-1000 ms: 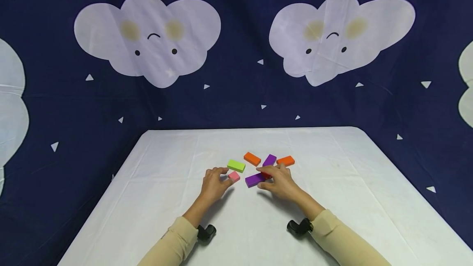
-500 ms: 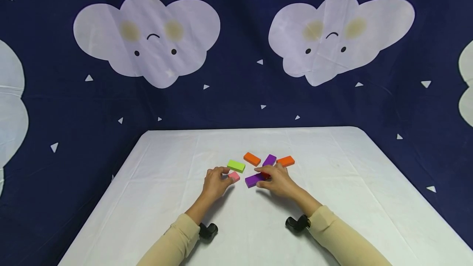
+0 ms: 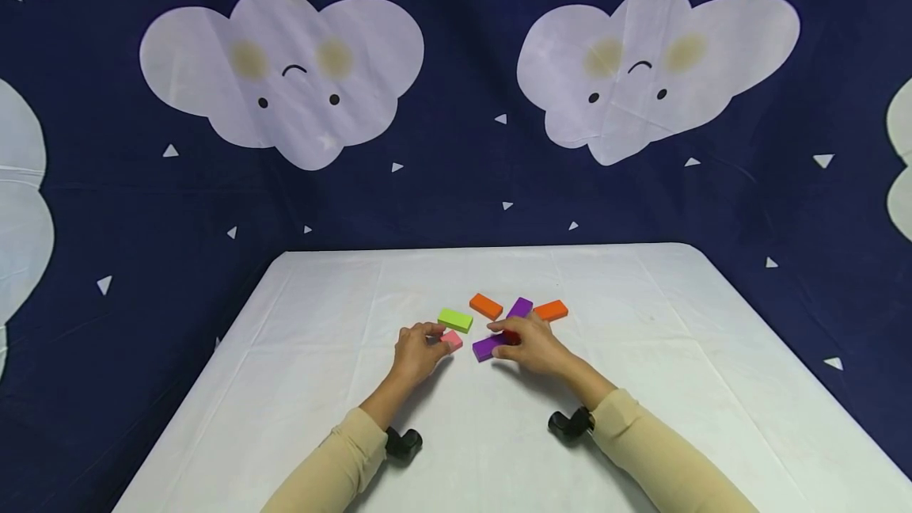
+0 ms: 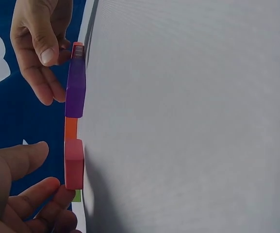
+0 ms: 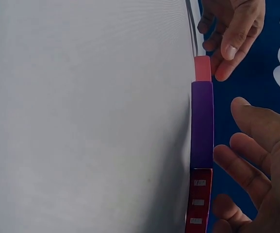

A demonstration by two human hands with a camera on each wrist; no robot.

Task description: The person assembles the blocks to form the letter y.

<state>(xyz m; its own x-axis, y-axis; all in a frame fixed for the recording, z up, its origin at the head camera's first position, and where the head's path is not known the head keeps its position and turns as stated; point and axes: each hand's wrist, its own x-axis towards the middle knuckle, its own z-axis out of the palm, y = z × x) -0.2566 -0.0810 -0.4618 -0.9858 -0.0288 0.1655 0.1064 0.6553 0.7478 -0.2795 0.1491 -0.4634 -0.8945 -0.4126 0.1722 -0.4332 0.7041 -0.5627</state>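
Note:
My left hand (image 3: 416, 355) is held over the left side of a pink block (image 3: 452, 340), thumb and fingers apart. In the left wrist view the thumb stands clear of the pink block (image 4: 74, 165), with fingertips close by it; whether they touch is unclear. My right hand (image 3: 534, 348) hovers over a purple block (image 3: 484, 349) and a red block (image 3: 511, 336) that it partly covers. The right wrist view shows its fingers spread beside the purple block (image 5: 202, 126) and the red block (image 5: 199, 199), which bears small pale marks. Nothing is gripped by either hand.
A lime green block (image 3: 455, 320) lies behind the pink one. Farther back are an orange block (image 3: 486, 306), a second purple block (image 3: 521, 308) and another orange block (image 3: 552, 311). A white cloth covers the table (image 3: 470, 450); a dark blue curtain (image 3: 456, 204) hangs behind.
My right hand has drifted slightly left over the purple and red blocks. My left hand has shifted a little to the right. The blocks lie where they were.

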